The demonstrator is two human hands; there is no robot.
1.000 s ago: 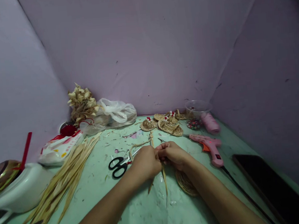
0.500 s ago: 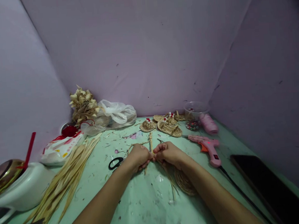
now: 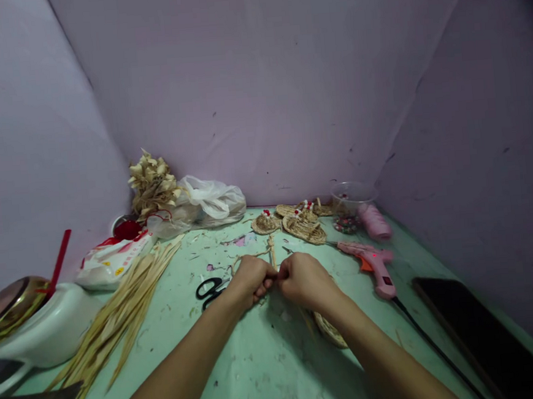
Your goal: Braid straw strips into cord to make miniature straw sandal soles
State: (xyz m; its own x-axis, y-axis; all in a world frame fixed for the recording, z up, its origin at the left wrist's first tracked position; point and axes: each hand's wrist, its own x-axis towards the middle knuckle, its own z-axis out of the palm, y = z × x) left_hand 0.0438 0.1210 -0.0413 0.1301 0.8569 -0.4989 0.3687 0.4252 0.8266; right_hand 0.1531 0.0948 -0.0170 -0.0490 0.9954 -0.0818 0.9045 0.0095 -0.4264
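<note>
My left hand point(image 3: 253, 279) and my right hand point(image 3: 304, 281) meet at the middle of the table, fingers pinched together around a braided straw strand point(image 3: 272, 251). The strand runs away from me past my fingertips; the part in my grip is hidden. A coiled straw piece point(image 3: 330, 330) lies partly under my right wrist, with loose ends near it. Beside my left wrist are black-handled scissors point(image 3: 209, 288), partly covered by that arm. Beyond my hands sit finished-looking woven straw slippers point(image 3: 303, 228) with red and white beads.
A pink glue gun point(image 3: 370, 262) with a cord lies at right, near a dark phone-like slab point(image 3: 480, 330). Behind it are pink thread point(image 3: 374, 220) and a clear tub point(image 3: 351, 194). Dry straw strips point(image 3: 127, 309), a white pot point(image 3: 59, 329) and a plastic bag point(image 3: 214, 200) are at left.
My right hand has turned over, its back now facing up and its fingers curled in closer to my left hand. The view has shifted slightly.
</note>
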